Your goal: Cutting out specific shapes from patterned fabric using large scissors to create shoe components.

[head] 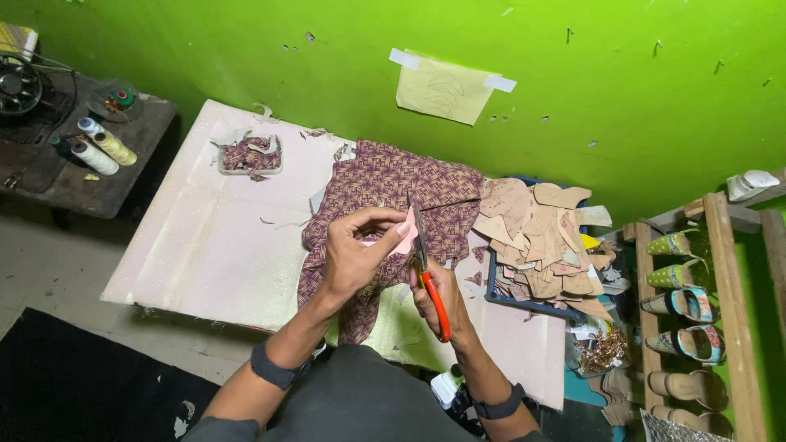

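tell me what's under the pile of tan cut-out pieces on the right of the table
The pile of tan cut-out pieces sits in a blue tray; only its near rim and left edge show. The tray's inside is covered by the pieces.

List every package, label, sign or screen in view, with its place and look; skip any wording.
Paper sheet: taped to the green wall above the table, pale yellow, roughly rectangular, faint pencil outlines, white tape at both top corners.
Tray: far side of the table, small, white, rectangular, holding purple patterned scraps.
No screens or printed packages can be made out.
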